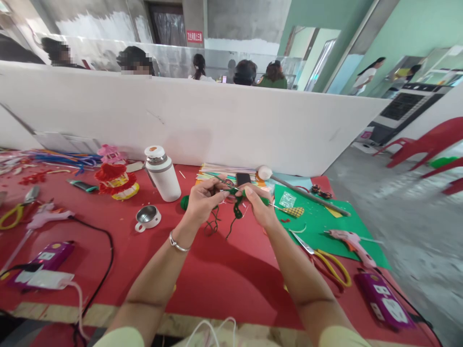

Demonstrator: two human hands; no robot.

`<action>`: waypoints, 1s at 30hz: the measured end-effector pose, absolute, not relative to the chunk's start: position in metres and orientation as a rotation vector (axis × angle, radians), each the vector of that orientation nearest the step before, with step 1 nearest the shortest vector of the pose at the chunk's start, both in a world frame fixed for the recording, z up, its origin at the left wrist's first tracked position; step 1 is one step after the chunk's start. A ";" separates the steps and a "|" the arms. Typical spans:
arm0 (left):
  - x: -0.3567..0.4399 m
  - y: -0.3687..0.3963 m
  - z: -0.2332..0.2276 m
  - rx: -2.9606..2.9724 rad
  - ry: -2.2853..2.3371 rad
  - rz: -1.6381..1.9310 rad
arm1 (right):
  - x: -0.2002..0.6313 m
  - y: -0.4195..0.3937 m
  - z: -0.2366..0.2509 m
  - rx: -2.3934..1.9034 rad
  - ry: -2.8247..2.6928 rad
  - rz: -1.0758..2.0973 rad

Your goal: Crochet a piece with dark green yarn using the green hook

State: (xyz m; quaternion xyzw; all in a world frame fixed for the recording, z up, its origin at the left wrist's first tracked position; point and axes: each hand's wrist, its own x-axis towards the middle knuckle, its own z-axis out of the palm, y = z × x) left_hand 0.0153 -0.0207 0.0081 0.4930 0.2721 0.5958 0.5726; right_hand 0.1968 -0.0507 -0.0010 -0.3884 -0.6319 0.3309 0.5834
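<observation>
Between flask (164, 179) and scissors (314, 251), left hand (203, 198) clamped on yarn (237, 210), right hand (259, 206) on rod (276, 206)

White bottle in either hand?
No: the white bottle stands on the red tabletop, while left hand and right hand hold green yarn.

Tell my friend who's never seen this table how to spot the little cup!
Start at the red tabletop and find the tall white bottle, left of the person's left hand. The little cup sits just nearer the person than that. Unlike its tall, capped neighbour, it's short and open, shiny silver inside, with a looped handle.
</observation>
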 end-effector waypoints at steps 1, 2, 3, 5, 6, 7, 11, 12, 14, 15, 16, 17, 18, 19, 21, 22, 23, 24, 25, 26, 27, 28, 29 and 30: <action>0.016 -0.021 0.008 1.150 0.643 1.405 | 0.196 -0.052 0.000 -0.913 -1.495 0.735; 0.016 -0.021 0.008 1.144 0.646 1.411 | 0.196 -0.053 0.001 -0.918 -1.508 0.703; 0.016 -0.021 0.007 1.137 0.647 1.412 | 0.195 -0.053 0.002 -0.922 -1.514 0.682; 0.015 -0.020 0.007 1.119 0.643 1.401 | 0.195 -0.054 0.003 -0.932 -1.520 0.671; 0.014 -0.019 0.006 1.110 0.640 1.390 | 0.195 -0.054 0.003 -0.938 -1.518 0.681; 0.014 -0.019 0.006 1.100 0.637 1.372 | 0.195 -0.054 0.003 -0.944 -1.511 0.698; 0.011 -0.018 0.006 1.057 0.626 1.302 | 0.196 -0.052 0.000 -0.949 -1.431 0.824; 0.011 -0.018 0.006 1.047 0.621 1.290 | 0.196 -0.051 -0.001 -0.951 -1.397 0.877; 0.011 -0.018 0.006 1.033 0.606 1.278 | 0.197 -0.050 -0.004 -0.961 -1.328 0.983; 0.011 -0.018 0.006 1.027 0.599 1.276 | 0.197 -0.050 -0.005 -0.964 -1.298 1.026; 0.011 -0.018 0.007 1.022 0.593 1.277 | 0.197 -0.049 -0.007 -0.966 -1.276 1.059; 0.011 -0.018 0.007 1.018 0.590 1.280 | 0.197 -0.049 -0.008 -0.963 -1.258 1.082; 0.011 -0.018 0.007 1.014 0.591 1.283 | 0.197 -0.048 -0.009 -0.954 -1.242 1.100; 0.011 -0.018 0.007 1.010 0.596 1.287 | 0.197 -0.048 -0.009 -0.945 -1.228 1.116; 0.011 -0.019 0.008 1.010 0.611 1.294 | 0.197 -0.047 -0.009 -0.937 -1.211 1.136; 0.012 -0.019 0.008 1.013 0.621 1.297 | 0.197 -0.047 -0.009 -0.939 -1.207 1.133; 0.012 -0.019 0.008 1.016 0.628 1.299 | 0.198 -0.047 -0.009 -0.946 -1.206 1.123; 0.012 -0.019 0.008 1.019 0.633 1.300 | 0.198 -0.047 -0.009 -0.955 -1.209 1.104; 0.012 -0.019 0.008 1.022 0.635 1.298 | 0.199 -0.047 -0.009 -0.964 -1.213 1.080; 0.012 -0.019 0.008 1.023 0.635 1.294 | 0.199 -0.047 -0.009 -0.970 -1.222 1.056; 0.012 -0.019 0.008 1.025 0.633 1.290 | 0.200 -0.047 -0.009 -0.975 -1.234 1.037; 0.012 -0.019 0.008 1.028 0.633 1.287 | 0.200 -0.047 -0.009 -0.980 -1.252 1.028; 0.012 -0.019 0.007 1.032 0.633 1.286 | 0.201 -0.047 -0.008 -0.987 -1.271 1.025; 0.012 -0.019 0.007 1.039 0.635 1.289 | 0.201 -0.047 -0.008 -0.993 -1.286 1.027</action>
